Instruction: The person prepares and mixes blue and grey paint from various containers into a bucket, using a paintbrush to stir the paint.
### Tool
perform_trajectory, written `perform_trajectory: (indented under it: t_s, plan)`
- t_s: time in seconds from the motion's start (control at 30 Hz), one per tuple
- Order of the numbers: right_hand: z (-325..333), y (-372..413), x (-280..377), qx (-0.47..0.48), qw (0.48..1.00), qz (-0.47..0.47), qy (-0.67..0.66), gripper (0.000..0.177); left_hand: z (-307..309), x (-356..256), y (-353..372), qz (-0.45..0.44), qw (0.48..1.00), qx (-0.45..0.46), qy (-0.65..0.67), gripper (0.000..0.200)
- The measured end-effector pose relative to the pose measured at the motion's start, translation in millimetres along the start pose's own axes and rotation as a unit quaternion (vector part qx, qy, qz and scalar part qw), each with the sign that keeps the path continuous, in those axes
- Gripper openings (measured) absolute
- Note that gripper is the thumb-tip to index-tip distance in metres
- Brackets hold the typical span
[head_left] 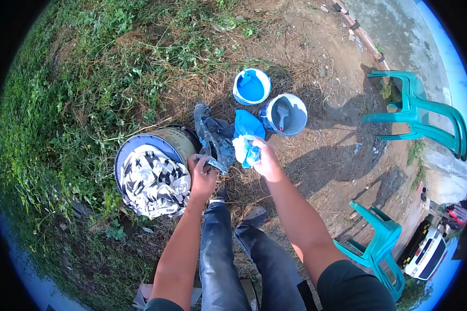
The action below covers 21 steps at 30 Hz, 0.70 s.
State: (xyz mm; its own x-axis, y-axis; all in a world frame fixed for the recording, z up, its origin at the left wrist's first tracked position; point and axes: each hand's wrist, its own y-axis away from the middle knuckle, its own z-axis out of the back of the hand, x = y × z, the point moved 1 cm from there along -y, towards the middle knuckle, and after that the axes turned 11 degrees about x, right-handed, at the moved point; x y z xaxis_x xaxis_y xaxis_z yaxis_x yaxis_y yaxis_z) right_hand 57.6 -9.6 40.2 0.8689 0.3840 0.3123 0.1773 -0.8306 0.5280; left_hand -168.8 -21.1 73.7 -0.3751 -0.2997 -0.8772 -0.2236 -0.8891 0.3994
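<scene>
Left hand [202,175] was at centre frame, fingers closed around the lower end of a dark cloth [215,137]. The cloth, grey-blue and paint-stained, ran up and right from that grip towards the middle of the frame.

Right hand [267,159] was just right of centre, closed on a rag [245,150]. The rag was whitish with blue smears, bunched against the fingers, and touched the dark cloth on its left side. A blue fold rose above it (whether this was part of the same rag could not be told).

A drum [179,141] stood on the ground at left of centre, just beside the left hand. A black-and-white patterned cloth [153,181] covered most of its mouth.

A tub [251,86] coated in blue paint sat on bare earth at upper centre. A can [288,115] stood just right of and below it, with a brush [282,115] resting inside.

The person's legs in dark trousers filled the lower centre.

Grass [72,103] covered the left side of the frame. One green chair [420,111] stood at upper right and a second chair [376,243] at lower right. A white car [425,254] was partly in view at the lower right edge.
</scene>
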Motion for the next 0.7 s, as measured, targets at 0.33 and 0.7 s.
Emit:
perform_trajectory:
  t_s: [0.33,0.7]
  plan:
    - [-16,-39,-40,-0.18,0.953,0.123,0.21,0.041,-6,-16,-9,0.023,0.975,-0.028,0.22,0.036]
    - [-45,-25,-64,-0.158,0.949,-0.014,0.272,0.049,-14,-3,-47,0.174,0.952,-0.104,0.229,0.069]
